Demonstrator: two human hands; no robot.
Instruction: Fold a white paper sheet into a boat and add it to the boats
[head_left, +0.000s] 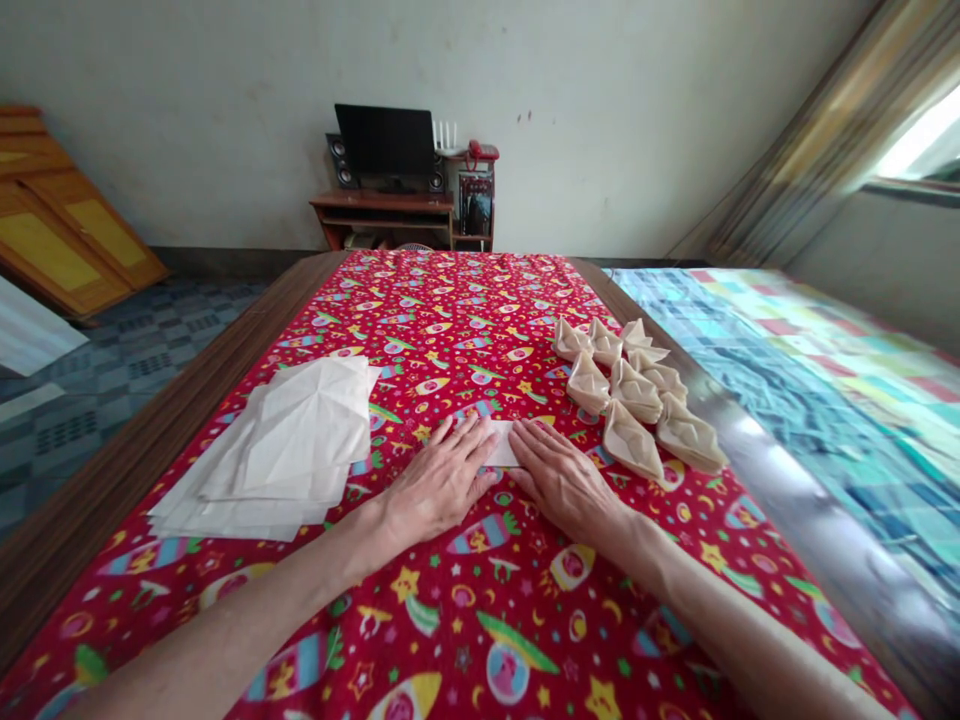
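Note:
A narrow strip of folded white paper point(504, 444) lies flat on the red patterned cloth point(480, 360). My left hand point(444, 475) rests flat over its left end, fingers stretched out. Over the right end lies my right hand point(564, 477), also flat with straight fingers. Only the middle of the strip shows; its ends are hidden under my hands. To the left is a stack of creased white paper sheets point(307, 430). Several folded paper boats point(636, 390), cream in colour, stand in a cluster beyond my right hand.
The cloth covers a table with dark wooden edges point(292, 300). A bed with a checked cover point(817, 360) adjoins the right side. Against the far wall stands a desk point(390, 203) with a monitor point(386, 140). A wooden cabinet point(75, 215) is at far left.

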